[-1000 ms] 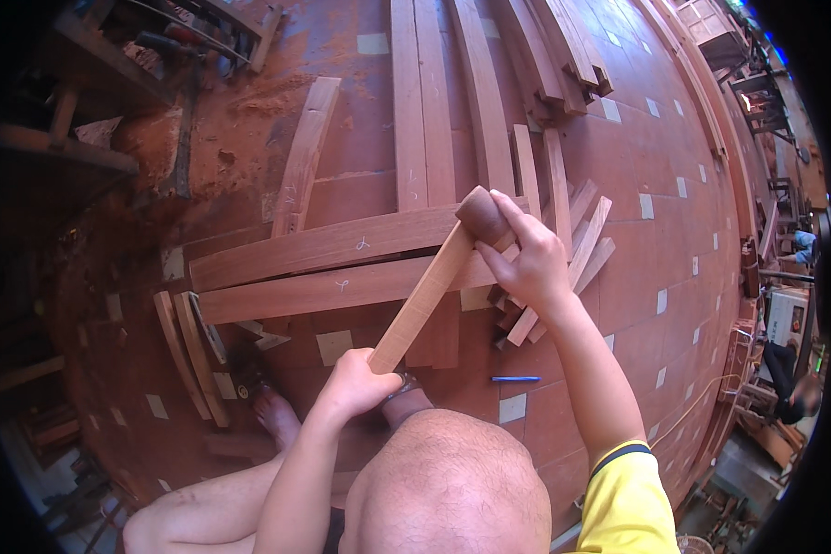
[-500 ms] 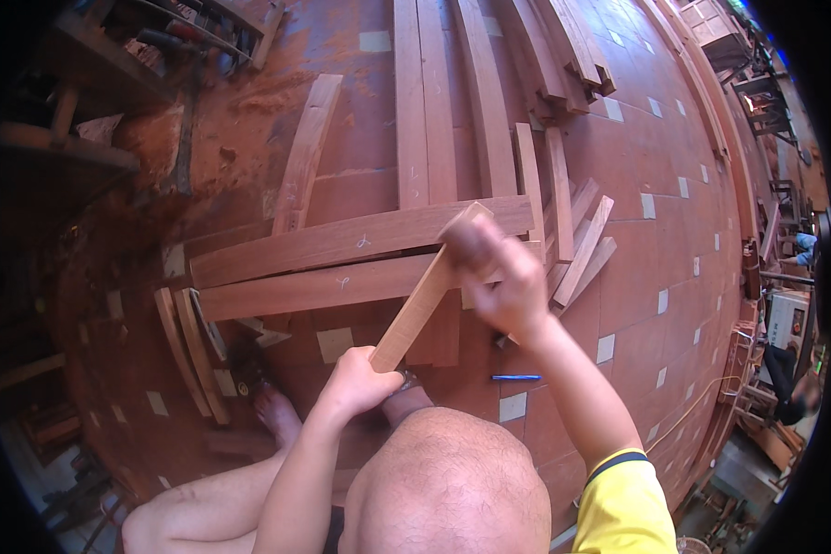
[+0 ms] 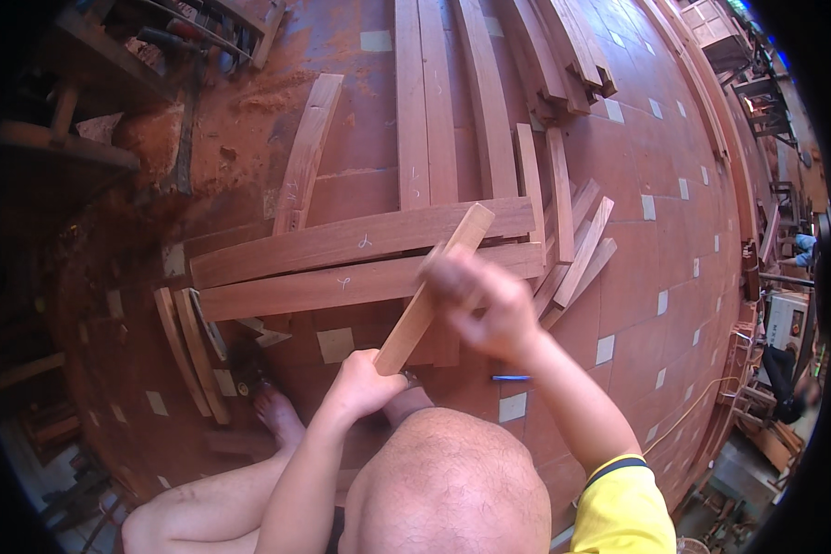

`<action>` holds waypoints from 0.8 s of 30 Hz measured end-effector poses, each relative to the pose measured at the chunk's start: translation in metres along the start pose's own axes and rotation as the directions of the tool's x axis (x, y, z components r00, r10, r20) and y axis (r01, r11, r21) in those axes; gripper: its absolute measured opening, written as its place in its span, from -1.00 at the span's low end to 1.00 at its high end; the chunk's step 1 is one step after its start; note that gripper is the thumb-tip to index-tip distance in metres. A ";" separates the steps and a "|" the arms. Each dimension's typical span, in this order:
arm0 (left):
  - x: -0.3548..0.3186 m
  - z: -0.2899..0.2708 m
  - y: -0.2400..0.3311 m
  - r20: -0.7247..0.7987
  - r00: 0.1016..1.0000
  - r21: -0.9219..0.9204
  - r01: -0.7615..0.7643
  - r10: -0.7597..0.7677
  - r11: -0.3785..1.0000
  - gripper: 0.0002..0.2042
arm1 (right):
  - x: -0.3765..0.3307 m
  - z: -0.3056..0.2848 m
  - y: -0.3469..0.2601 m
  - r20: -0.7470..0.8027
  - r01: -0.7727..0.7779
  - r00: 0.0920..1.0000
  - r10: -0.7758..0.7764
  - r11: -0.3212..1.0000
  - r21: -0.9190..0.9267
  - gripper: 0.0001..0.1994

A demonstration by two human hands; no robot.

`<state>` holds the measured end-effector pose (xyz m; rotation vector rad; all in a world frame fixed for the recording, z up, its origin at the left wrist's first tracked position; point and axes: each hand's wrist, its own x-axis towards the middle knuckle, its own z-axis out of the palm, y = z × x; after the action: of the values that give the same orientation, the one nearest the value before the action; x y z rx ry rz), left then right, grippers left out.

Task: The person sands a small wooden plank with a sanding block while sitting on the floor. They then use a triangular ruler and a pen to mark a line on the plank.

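My left hand (image 3: pixel 365 383) grips the lower end of a narrow light wooden slat (image 3: pixel 466 231), which slants up and to the right over the floor. My right hand (image 3: pixel 482 303) is blurred with motion and is closed against the slat's middle. In the earlier frames it holds a small brown pad, which the blur hides now. The slat's upper end sticks out free above that hand. Under the slat, two long reddish planks (image 3: pixel 342 242) lie side by side across the tiled floor.
Several long boards (image 3: pixel 434 102) lie lengthwise farther off, with short offcuts (image 3: pixel 582 249) fanned to the right. Curved wooden pieces (image 3: pixel 180 346) lie at the left near my bare foot (image 3: pixel 277 415). A blue pen (image 3: pixel 511 378) rests on the floor. Dark benches and sawdust fill the left.
My right hand has slid from the slat's upper end down to its middle, now blurred. The left hand and the slat have stayed in place.
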<state>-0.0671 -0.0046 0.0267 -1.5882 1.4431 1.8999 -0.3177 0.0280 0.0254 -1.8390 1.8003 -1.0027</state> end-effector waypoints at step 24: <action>0.001 0.001 -0.005 -0.020 1.000 0.060 0.003 -0.002 0.998 -0.55 | 0.013 -0.020 0.026 -0.192 -0.317 0.930 0.312 0.948 0.004 -0.32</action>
<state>-0.0641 -0.0016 0.0234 -1.5853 1.4912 1.8272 -0.3514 0.0165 0.0236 -1.4426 2.1462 -1.0610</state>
